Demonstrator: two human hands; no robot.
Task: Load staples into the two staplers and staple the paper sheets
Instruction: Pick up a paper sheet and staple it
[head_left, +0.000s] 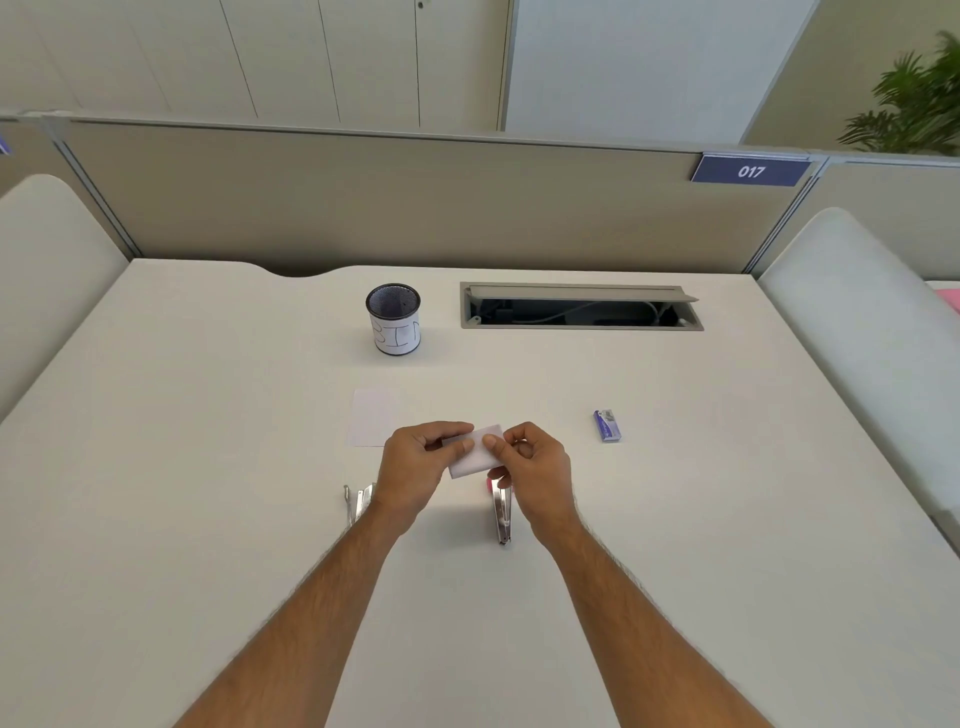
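Both hands hold a small white paper sheet (475, 457) just above the desk: my left hand (415, 467) pinches its left end, my right hand (530, 462) its right end. Another white sheet (369, 418) lies flat on the desk behind my left hand. One stapler (501, 512), metal with a pink tip, lies opened under my right hand. A second opened metal stapler (358, 501) is partly hidden by my left wrist. A small purple staple box (607, 425) sits to the right.
A black mesh cup with a white label (395, 322) stands at the back centre of the white desk (208, 467). An open cable tray (579, 309) is set into the desk behind. Beige partitions enclose the desk.
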